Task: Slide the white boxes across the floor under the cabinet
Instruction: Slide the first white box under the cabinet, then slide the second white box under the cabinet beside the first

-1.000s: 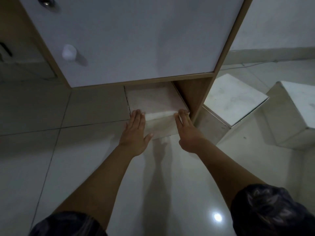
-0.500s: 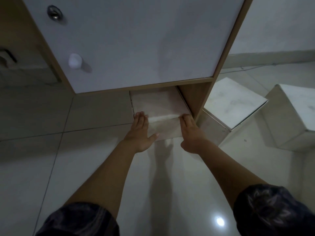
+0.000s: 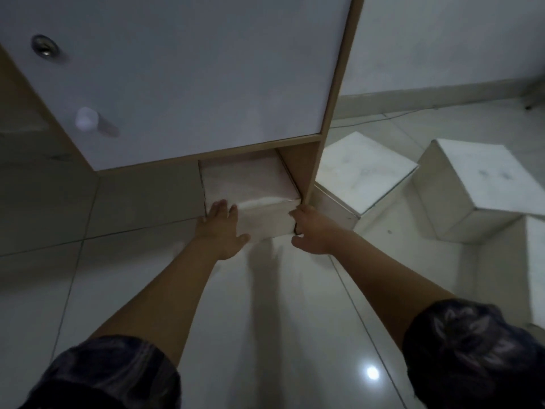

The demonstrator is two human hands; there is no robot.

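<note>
A white box lies on the floor, most of it under the cabinet, in the gap at the cabinet's right end. Its front face sticks out toward me. My left hand lies flat against the box's front left corner, fingers spread over the top edge. My right hand presses the front right corner, fingers curled at the edge beside the wooden side panel. Two more white boxes stand on the floor to the right, one near the cabinet and one farther out.
The cabinet has a white door with a round knob and a metal lock. Pale floor tiles spread toward me. Another white box edge shows at the far right. A thin cable runs along the back wall.
The box has slid a little farther under the cabinet, and both hands moved forward with it. My right fingers have curled around the corner. The camera tilted slightly.
</note>
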